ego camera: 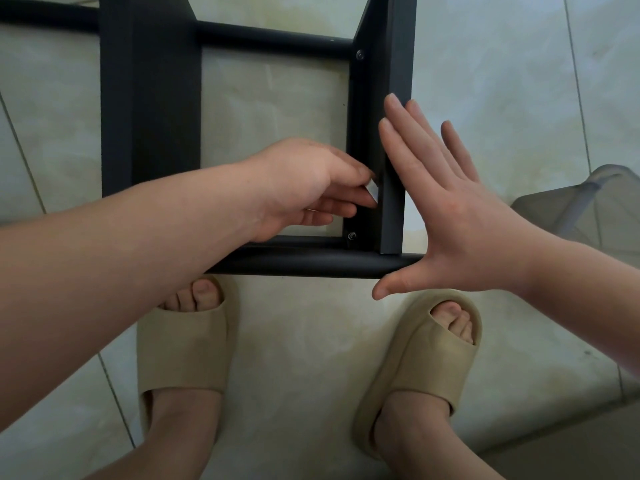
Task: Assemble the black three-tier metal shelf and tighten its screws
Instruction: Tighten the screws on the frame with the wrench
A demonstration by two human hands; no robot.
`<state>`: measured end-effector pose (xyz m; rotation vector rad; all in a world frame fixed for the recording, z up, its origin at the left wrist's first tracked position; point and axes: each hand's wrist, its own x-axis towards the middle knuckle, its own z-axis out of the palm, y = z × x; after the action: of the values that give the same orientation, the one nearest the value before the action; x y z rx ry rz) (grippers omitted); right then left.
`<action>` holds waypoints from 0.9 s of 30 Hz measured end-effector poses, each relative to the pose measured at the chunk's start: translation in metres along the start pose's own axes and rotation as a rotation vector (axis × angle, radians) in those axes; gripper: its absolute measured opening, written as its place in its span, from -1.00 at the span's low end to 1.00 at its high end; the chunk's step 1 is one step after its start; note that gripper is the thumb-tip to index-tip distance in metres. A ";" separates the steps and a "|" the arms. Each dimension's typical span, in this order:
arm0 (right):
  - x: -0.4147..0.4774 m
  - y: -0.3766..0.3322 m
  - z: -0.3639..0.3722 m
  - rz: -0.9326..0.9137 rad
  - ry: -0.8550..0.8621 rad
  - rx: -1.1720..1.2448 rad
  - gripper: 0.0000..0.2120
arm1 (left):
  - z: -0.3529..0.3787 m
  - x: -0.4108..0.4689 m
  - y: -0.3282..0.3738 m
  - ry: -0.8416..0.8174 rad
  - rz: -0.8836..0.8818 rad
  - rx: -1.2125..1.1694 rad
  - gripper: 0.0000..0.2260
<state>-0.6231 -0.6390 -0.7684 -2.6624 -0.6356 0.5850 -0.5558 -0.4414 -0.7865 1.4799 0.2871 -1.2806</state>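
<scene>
fingers straight, right hand [450, 209] presses the shelf panel [396, 98] from outside, likely steadying it while left hand [304, 188] pinches a silvery piece [371, 192] inside.

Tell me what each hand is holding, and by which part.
The left hand pinches a small silvery piece by one end, beside the black shelf upright. The right hand holds nothing.
</scene>
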 end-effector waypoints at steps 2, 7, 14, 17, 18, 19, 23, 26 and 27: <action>0.000 0.000 0.000 -0.002 0.003 0.000 0.35 | 0.000 -0.001 -0.001 -0.006 0.000 0.018 -0.95; 0.000 0.001 0.000 -0.008 0.012 -0.006 0.35 | 0.001 -0.004 -0.001 -0.017 -0.008 0.043 -0.95; 0.000 0.001 0.001 -0.008 0.009 -0.002 0.35 | 0.005 -0.006 0.002 -0.005 -0.028 0.044 -0.94; 0.001 0.001 0.001 -0.008 0.004 -0.004 0.35 | 0.006 -0.006 0.003 0.006 -0.033 0.038 -0.93; 0.001 0.001 0.001 -0.008 0.005 -0.006 0.35 | 0.006 -0.007 0.003 0.005 -0.039 0.034 -0.92; 0.001 0.001 0.001 -0.008 0.008 -0.008 0.35 | 0.006 -0.007 0.002 0.003 -0.045 0.034 -0.92; 0.001 0.002 0.001 -0.011 0.012 -0.007 0.35 | 0.005 -0.006 0.002 -0.008 -0.052 0.051 -0.91; 0.001 0.003 0.002 -0.015 0.017 -0.010 0.35 | 0.003 -0.005 0.002 0.010 -0.042 0.078 -0.90; 0.001 0.003 0.002 -0.017 0.019 -0.010 0.35 | 0.002 -0.005 0.002 0.011 -0.040 0.086 -0.89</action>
<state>-0.6224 -0.6405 -0.7719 -2.6662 -0.6568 0.5530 -0.5571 -0.4416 -0.7805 1.5611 0.2729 -1.3320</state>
